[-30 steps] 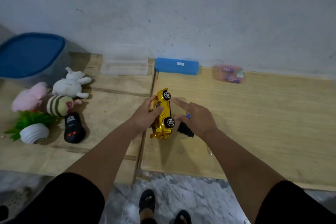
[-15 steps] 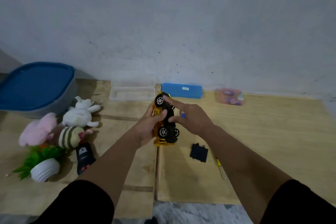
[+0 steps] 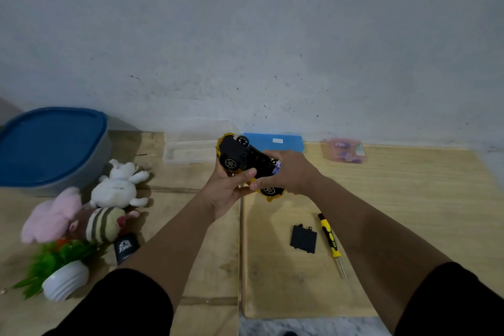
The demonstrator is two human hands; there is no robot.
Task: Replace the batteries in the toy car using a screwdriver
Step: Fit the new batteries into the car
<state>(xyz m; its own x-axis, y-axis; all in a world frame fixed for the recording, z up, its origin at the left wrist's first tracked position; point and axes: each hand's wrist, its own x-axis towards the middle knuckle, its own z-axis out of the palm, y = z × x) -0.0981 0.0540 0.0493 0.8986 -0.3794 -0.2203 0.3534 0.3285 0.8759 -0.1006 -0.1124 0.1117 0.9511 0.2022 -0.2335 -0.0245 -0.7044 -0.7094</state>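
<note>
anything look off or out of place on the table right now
Nothing looks damaged or spilled. The yellow toy car is held underside up in the left hand and right hand, and its flat black battery cover lies loose on the wooden table beside the yellow-handled screwdriver, which suits the job.

The rear of the toy car [image 3: 245, 157] is covered by the right hand [image 3: 286, 172], whose fingers are hidden behind the car. A small blue and white thing [image 3: 277, 167] at that hand cannot be made out. The black remote [image 3: 126, 248] is partly hidden by the left forearm. The blue-lidded tub [image 3: 51, 144] is cut off at the left edge. The contents of the pink box [image 3: 345, 150] are blurred. The plush toys [image 3: 81, 215] are smeared by motion.
</note>
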